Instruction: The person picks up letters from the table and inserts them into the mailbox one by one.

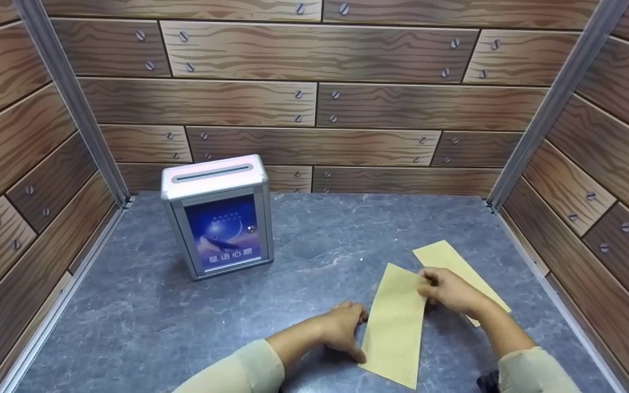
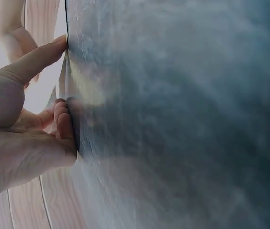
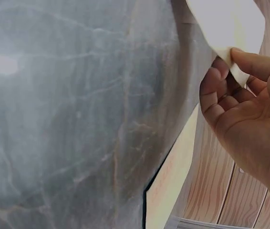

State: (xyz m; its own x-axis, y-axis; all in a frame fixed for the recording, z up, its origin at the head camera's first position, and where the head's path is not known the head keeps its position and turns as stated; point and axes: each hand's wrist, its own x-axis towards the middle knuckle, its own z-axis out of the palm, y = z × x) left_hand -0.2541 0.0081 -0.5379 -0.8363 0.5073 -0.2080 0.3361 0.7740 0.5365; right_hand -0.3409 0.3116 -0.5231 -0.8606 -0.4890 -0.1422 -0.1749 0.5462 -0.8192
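Note:
A long yellow sheet of paper (image 1: 396, 327) lies at a slant near the front of the grey table. My right hand (image 1: 451, 292) pinches its upper right edge between thumb and fingers; in the right wrist view the pinched corner of the sheet (image 3: 230, 28) is bent up off the table. Along the sheet's left edge rests my left hand (image 1: 342, 330), thumb at the lower corner and fingers farther up. The left wrist view shows that thumb (image 2: 44, 57) stretched out, the other fingers bent. Partly behind my right hand lies a second yellow sheet (image 1: 448, 256), with faint reddish print.
A silver metal box (image 1: 213, 180) with a slot on top and a lockable blue picture front stands at the left of the table (image 1: 129, 305). Wood-patterned panels (image 1: 314, 103) wall in the back and both sides, joined by metal rails (image 1: 538, 109).

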